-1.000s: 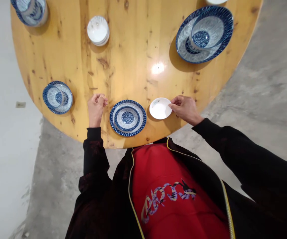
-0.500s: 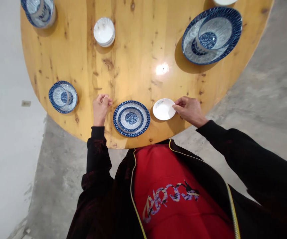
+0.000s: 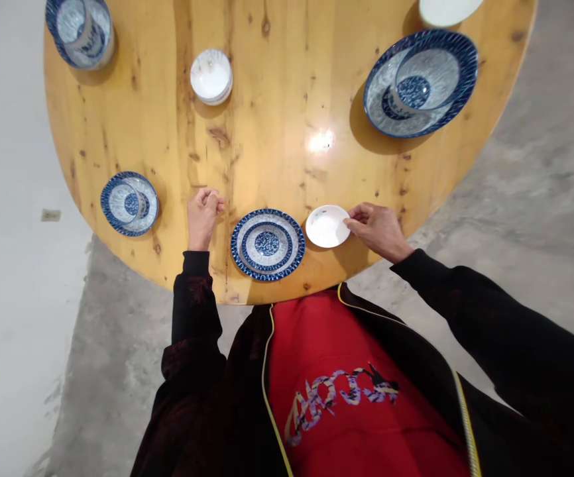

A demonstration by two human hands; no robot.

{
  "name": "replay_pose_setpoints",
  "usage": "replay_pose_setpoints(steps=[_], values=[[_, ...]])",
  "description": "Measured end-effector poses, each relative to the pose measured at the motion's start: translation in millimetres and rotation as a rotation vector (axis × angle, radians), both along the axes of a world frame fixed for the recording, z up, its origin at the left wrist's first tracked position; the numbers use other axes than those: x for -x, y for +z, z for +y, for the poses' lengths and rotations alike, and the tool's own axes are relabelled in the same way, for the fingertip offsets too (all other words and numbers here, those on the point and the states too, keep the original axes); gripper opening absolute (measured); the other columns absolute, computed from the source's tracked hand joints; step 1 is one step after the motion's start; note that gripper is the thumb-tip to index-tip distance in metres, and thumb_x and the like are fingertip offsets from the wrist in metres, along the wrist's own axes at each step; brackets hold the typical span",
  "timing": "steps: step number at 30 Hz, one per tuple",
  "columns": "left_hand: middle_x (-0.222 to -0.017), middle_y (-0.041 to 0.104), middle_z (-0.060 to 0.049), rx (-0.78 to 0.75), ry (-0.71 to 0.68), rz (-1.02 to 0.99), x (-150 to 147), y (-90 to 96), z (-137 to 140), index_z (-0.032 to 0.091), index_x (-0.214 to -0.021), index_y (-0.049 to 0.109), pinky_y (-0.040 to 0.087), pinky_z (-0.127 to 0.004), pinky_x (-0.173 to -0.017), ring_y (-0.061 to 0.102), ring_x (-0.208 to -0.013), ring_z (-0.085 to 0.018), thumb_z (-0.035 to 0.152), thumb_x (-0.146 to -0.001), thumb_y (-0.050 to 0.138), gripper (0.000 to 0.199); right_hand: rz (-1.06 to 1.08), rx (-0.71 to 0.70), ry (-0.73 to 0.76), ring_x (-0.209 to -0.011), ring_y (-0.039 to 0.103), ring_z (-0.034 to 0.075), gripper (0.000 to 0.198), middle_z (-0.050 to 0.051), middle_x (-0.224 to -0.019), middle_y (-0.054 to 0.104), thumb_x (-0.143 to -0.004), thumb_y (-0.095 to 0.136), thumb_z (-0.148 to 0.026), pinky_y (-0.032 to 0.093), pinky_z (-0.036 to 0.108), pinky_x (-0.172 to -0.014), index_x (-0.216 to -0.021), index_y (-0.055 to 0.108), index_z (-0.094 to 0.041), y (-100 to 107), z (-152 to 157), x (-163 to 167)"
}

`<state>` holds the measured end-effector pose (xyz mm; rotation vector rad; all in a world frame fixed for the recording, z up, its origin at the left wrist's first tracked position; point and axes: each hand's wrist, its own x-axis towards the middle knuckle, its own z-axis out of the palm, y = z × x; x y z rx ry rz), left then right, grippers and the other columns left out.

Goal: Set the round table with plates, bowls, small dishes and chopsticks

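Round yellow-brown wooden bench (image 3: 267, 165): far side cut off by top edge. White glossy bowl (image 3: 449, 12), upper right: clipped likewise. Blue-and-white patterned ceramic vessels (image 3: 82, 48), upper left: same edge crops them. Stack of small white bowls (image 3: 211, 74): lower ones mostly hidden under uppermost, count unclear. Shallow white round dish (image 3: 324, 228): bit of rim covered by right hand (image 3: 374, 228); faint inside mark too small to read. Left hand (image 3: 205, 209): palm hidden, contents cannot be told.
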<state>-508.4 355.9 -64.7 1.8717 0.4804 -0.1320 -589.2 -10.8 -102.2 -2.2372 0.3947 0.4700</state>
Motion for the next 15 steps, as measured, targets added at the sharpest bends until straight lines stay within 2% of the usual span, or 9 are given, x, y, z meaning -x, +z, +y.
replay_pose_setpoints(steps=[8,12,15], values=[[-0.073,0.071,-0.001,-0.023,-0.007,-0.024,-18.9,-0.2,8.6,0.019,-0.078,0.062,0.050,-0.018,-0.060,0.062,-0.060,-0.008,0.023,-0.089,0.061,0.011,-0.053,0.040,-0.015,-0.066,0.065,0.022,0.016,0.006,-0.071,0.070,-0.079,0.063,-0.036,0.047,0.031,-0.061,-0.075,0.064,-0.021,13.8,-1.7,-1.6],[-0.074,0.070,-0.001,-0.036,-0.009,-0.014,-47.7,0.8,13.9,0.019,-0.080,0.061,0.051,-0.020,-0.059,0.063,-0.062,-0.011,0.026,-0.088,0.062,0.011,-0.102,0.034,-0.060,-0.060,0.065,0.022,0.022,0.005,-0.063,0.068,-0.082,0.058,-0.041,0.046,0.032,-0.058,-0.073,0.064,-0.022,17.6,-9.8,-10.2],[-0.076,0.069,-0.003,-0.050,0.002,-0.015,-82.4,-4.1,15.9,0.019,-0.081,0.061,0.050,-0.021,-0.061,0.065,-0.064,-0.012,0.023,-0.090,0.060,0.010,-0.188,-0.022,-0.034,-0.061,0.067,0.022,0.022,0.005,-0.064,0.069,-0.082,0.058,-0.041,0.048,0.031,-0.058,-0.075,0.066,-0.022,20.1,-1.8,-41.8]])
